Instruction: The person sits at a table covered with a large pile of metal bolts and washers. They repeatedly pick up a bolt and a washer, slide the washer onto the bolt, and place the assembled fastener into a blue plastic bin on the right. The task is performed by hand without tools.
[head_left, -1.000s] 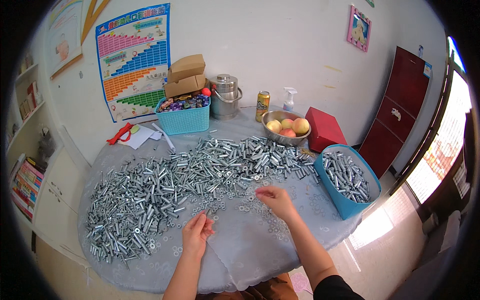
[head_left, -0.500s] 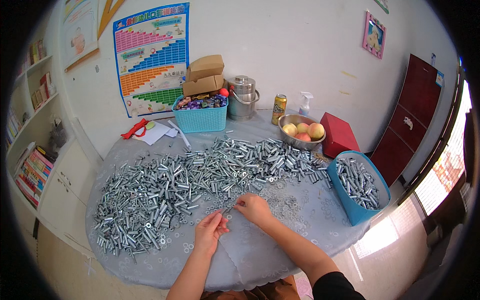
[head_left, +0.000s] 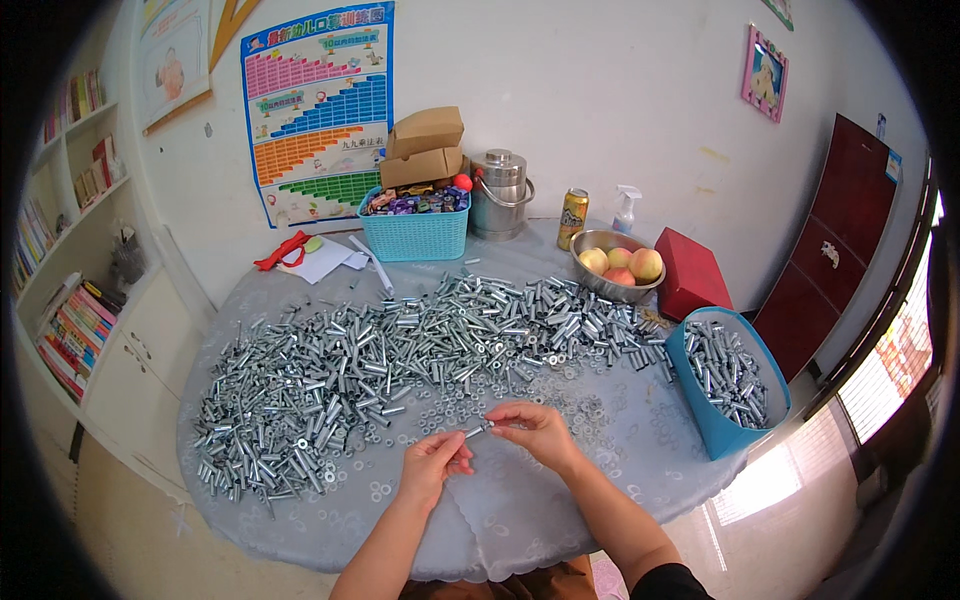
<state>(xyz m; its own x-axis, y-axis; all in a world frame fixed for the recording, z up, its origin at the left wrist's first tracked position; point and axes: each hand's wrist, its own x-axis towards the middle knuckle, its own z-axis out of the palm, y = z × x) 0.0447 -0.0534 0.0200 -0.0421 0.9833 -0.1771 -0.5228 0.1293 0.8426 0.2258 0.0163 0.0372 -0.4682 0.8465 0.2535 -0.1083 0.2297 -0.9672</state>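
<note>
**Two hands holding a small bolt over a table heaped with metal hardware**

A round table (head_left: 300, 520) covered with a pale, patterned cloth is seen from above. A broad heap of silvery bolts and sleeves (head_left: 380, 360) is spread across its middle and left, with loose washers (head_left: 450, 405) scattered along the near edge of the heap. At the right edge a blue bin (head_left: 715, 430) is partly filled with the same metal parts. At the far side are set a teal basket (head_left: 415, 235) of small wrapped items with cardboard boxes (head_left: 425, 145) stacked on it, a metal lidded pot (head_left: 500, 195), a yellow drink can (head_left: 573, 218), a spray bottle (head_left: 625, 208), a steel bowl of peaches (head_left: 620, 268) and a red box (head_left: 690, 275). Red scissors (head_left: 280, 250) lie on white paper at the far left. A coloured chart (head_left: 320, 110) is fixed to the white wall; bookshelves (head_left: 70, 250) stand at the left and a dark red cabinet (head_left: 840, 230) at the right.

Near the front edge, a small silvery bolt (head_left: 480, 430) is held just above the cloth, between the two hands. The left hand (head_left: 432, 465) is pinched narrowly at its left end, and the right hand (head_left: 535, 430) is closed on its right end with thumb and fingertips.
</note>
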